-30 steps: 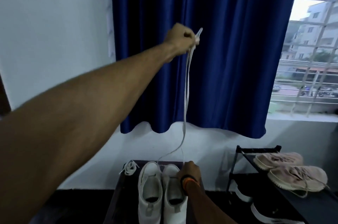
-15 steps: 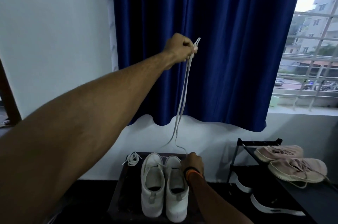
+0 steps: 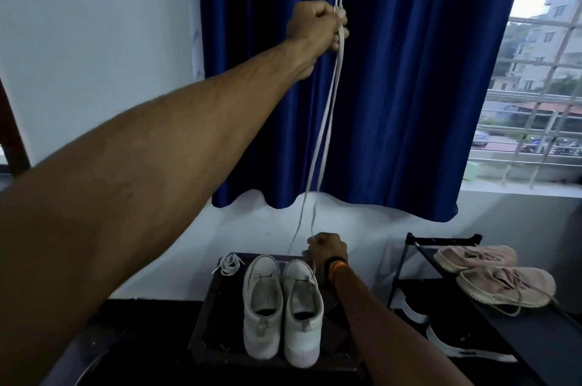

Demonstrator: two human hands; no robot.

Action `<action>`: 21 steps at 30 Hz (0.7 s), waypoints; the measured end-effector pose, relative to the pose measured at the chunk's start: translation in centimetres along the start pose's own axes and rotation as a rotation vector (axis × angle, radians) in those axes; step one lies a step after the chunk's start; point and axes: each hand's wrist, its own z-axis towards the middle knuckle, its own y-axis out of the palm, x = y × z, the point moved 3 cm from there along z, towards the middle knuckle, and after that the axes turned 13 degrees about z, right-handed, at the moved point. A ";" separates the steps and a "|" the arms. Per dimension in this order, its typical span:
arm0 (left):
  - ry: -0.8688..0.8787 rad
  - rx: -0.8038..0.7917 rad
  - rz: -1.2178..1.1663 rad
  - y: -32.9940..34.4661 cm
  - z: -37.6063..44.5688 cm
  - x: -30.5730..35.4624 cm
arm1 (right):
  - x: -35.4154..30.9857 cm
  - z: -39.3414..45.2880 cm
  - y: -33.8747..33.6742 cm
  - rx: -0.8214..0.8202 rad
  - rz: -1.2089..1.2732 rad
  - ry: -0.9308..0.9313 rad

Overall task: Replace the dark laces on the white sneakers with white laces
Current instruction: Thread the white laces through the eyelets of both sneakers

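- My left hand [image 3: 315,27] is raised in a fist in front of the curtain, clenched round both strands of a flat, woven white lace [image 3: 326,121]; the two stiff tips poke up above my knuckles
- The lace hangs in two thin ribbons down to my right hand [image 3: 327,249], which pinches it low, just beyond the toe of the right-side shoe
- The white sneakers [image 3: 282,307] stand side by side, touching, smooth rounded uppers, heels toward me
- A second white lace [image 3: 229,263] lies in a loose coil just left of the pair
- They rest on a dark, scuffed stool top [image 3: 217,332]
- A glossy, pleated blue curtain [image 3: 393,70] hangs over a pale wall; beside it a barred window [image 3: 541,121]
- To the right, a black shoe rack [image 3: 419,247] holds knitted pink sneakers [image 3: 491,272]
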 end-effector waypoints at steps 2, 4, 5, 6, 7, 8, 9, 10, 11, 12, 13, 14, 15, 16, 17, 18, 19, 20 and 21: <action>-0.008 -0.038 -0.024 0.1 -0.2 0.4 | -0.8 -0.2 0.1 -0.008 0.108 -0.034; -0.052 -0.126 -0.020 0.3 -1.0 -0.1 | -1.8 -0.5 -0.1 0.027 0.216 -0.069; -0.091 -0.179 -0.008 0.5 -1.6 -0.8 | -2.3 -0.8 -0.4 0.051 0.283 -0.084; -0.132 -0.231 0.009 0.7 -2.2 -1.7 | -2.7 -1.0 -0.7 0.074 0.360 -0.098; -0.172 -0.277 0.029 1.0 -3.0 -2.7 | -3.0 -1.1 -0.9 0.090 0.424 -0.103; -0.211 -0.311 0.045 1.2 -3.8 -3.9 | -3.3 -1.2 -1.1 0.086 0.484 -0.105; -0.250 -0.332 0.054 1.4 -4.7 -5.2 | -3.5 -1.1 -1.1 0.060 0.524 -0.095; -0.291 -0.348 0.061 1.6 -5.7 -6.6 | -3.5 -1.1 -1.2 0.019 0.554 -0.086; -0.333 -0.362 0.068 1.8 -6.7 -7.9 | -3.5 -1.1 -1.2 -0.017 0.559 -0.075; -0.374 -0.376 0.076 2.0 -7.8 -9.4 | -3.4 -1.5 -1.4 -0.041 0.569 -0.049; -0.414 -0.389 0.085 2.1 -9.0 -10.7 | -3.0 -1.7 -1.5 -0.048 0.559 -0.025; -0.453 -0.402 0.097 2.2 -10.3 -12.2 | -2.2 -1.7 -1.7 -0.057 0.546 0.001; -0.488 -0.418 0.109 2.4 -11.6 -13.7 | -1.3 -1.8 -1.8 -0.076 0.493 0.024; -0.518 -0.434 0.122 2.6 -12.9 -15.2 | -0.4 -2.0 -2.0 -0.089 0.453 0.059; -0.546 -0.448 0.131 2.8 -14.2 -16.6 | 0.8 -1.7 -2.1 -0.114 0.367 0.076; -0.572 -0.459 0.137 3.0 -15.5 -18.0 | 1.9 -1.7 -2.2 -0.144 0.258 0.064; -0.595 -0.468 0.140 3.3 -16.8 -19.4 | 2.7 -1.8 -2.3 -0.160 0.101 0.037; -0.620 -0.475 0.140 3.5 -17.9 -20.6 | 3.2 -2.3 -2.5 -0.166 -0.082 -0.017; -0.644 -0.481 0.138 3.7 -19.0 -21.7 | 3.5 -2.7 -2.7 -0.153 -0.256 -0.076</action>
